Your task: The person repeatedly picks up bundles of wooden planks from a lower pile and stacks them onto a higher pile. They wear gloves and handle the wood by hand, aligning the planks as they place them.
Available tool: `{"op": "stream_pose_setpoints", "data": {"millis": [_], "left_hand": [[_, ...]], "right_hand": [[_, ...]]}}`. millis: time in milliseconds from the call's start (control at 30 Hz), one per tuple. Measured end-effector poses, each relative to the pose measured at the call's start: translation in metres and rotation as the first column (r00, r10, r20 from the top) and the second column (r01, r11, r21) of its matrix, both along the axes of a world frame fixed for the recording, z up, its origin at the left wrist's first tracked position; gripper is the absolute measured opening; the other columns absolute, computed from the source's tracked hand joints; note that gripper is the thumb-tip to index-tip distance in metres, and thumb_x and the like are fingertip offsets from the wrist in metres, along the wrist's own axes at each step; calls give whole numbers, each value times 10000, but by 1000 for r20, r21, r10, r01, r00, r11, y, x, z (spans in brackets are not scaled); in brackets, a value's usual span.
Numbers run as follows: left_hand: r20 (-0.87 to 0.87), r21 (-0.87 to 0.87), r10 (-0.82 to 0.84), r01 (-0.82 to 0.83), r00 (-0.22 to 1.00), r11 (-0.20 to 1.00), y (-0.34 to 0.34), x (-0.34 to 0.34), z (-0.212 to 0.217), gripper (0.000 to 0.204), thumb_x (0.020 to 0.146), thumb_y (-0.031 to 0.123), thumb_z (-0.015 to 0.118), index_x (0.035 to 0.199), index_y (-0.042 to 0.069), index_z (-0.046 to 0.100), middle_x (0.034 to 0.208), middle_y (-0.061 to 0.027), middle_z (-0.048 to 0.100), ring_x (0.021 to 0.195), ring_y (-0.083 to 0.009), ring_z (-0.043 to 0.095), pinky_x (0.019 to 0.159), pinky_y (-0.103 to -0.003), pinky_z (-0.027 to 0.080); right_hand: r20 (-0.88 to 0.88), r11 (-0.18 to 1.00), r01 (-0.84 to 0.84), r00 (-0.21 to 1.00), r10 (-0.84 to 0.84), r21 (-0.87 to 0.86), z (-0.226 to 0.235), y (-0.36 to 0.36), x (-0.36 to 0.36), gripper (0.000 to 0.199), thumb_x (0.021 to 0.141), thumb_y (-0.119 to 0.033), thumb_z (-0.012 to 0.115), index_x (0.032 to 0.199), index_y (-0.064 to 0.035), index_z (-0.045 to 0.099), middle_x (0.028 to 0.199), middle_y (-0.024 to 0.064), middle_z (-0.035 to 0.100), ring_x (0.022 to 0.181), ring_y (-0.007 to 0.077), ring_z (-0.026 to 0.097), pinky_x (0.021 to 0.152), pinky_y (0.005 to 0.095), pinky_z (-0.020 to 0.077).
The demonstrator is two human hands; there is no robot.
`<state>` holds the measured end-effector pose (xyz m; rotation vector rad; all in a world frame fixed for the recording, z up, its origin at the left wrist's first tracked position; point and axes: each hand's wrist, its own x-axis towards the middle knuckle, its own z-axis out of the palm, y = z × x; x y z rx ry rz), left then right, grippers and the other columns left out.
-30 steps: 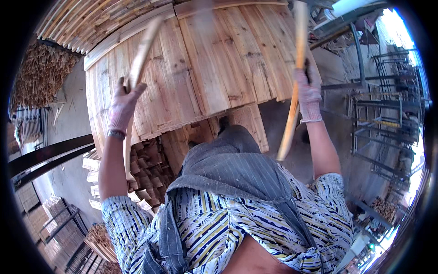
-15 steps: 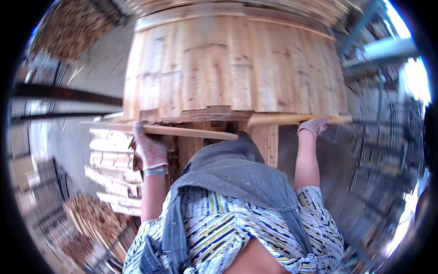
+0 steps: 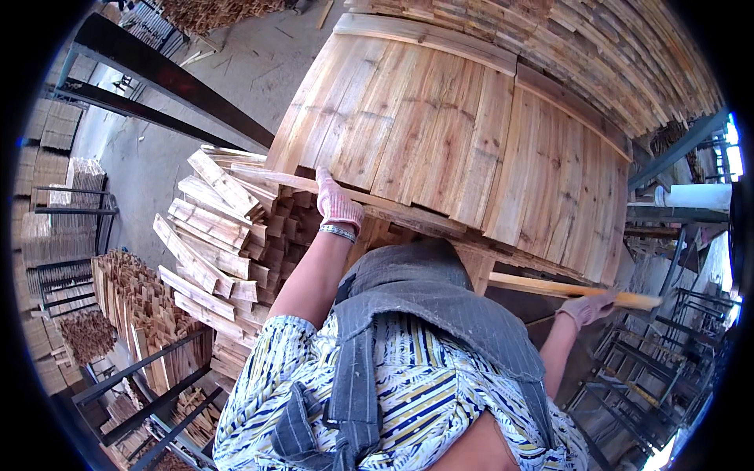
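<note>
In a knit glove, my left hand (image 3: 338,206) is closed around a thin wooden slat (image 3: 287,181) lying along the near edge of the laid boards. My right hand (image 3: 589,308), also gloved, grips a yellower wooden strip (image 3: 528,284) off to the right, just below the boards' near right corner. In front of me, wooden boards (image 3: 440,118) lie side by side on a work surface, with a wooden rail (image 3: 424,41) across their far ends. Part of each palm and some fingers are hidden behind the wood.
Beside my left arm rises a stack of short wood pieces (image 3: 208,224). Dark metal beams (image 3: 169,78) run past the boards' left side. Long stacked slats (image 3: 550,47) lie beyond the rail. Metal racks (image 3: 644,353) stand at the right; bundled wood (image 3: 141,314) sits at lower left.
The view has turned, so the boards now slant down to the right. My right hand and its strip have moved outward and away from the boards' edge. Both hands keep their hold.
</note>
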<state>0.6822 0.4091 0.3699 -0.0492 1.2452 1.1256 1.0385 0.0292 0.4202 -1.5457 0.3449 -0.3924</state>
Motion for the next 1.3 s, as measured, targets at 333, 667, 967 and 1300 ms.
{"op": "stream_pose_setpoints", "data": {"millis": [333, 667, 967, 1300], "left_hand": [[-713, 657, 327, 427, 620, 621, -6, -106, 29, 876, 891, 480, 763, 1508, 25, 338, 1264, -182, 595, 1133, -247, 628, 889, -391, 588], [-810, -476, 459, 867, -365, -150, -36, -27, 88, 1081, 550, 620, 905, 1438, 167, 485, 1287, -142, 567, 1248, -329, 528, 1086, -479, 389], [-769, -601, 455, 751, -449, -274, -12, 14, 42, 1019, 486, 615, 915, 1341, 164, 594, 1282, -169, 567, 1252, -359, 500, 1048, -473, 419], [-764, -634, 301, 749, -570, -191, -7, 45, 47, 1076, 465, 341, 998, 1423, 192, 530, 1429, -150, 487, 1365, -378, 416, 1157, -480, 361]], "right_hand": [[-303, -220, -219, 506, 808, -951, 32, 55, 81, 785, 800, -262, 796, 1503, -128, 473, 1443, 227, 507, 1340, 393, 476, 1139, 458, 386], [-619, -481, -444, 246, 746, -756, -9, 35, 82, 884, 728, -333, 829, 1508, -138, 462, 1516, 244, 433, 1402, 426, 402, 1187, 470, 337], [-680, -555, -420, 254, 688, -718, -9, 34, 87, 934, 735, -304, 816, 1555, -166, 391, 1523, 258, 401, 1402, 438, 387, 1175, 472, 360], [-730, -716, -154, 230, 644, -681, 66, 46, 104, 867, 744, -342, 827, 1519, -242, 449, 1516, 176, 426, 1368, 386, 433, 1174, 447, 364]]}}
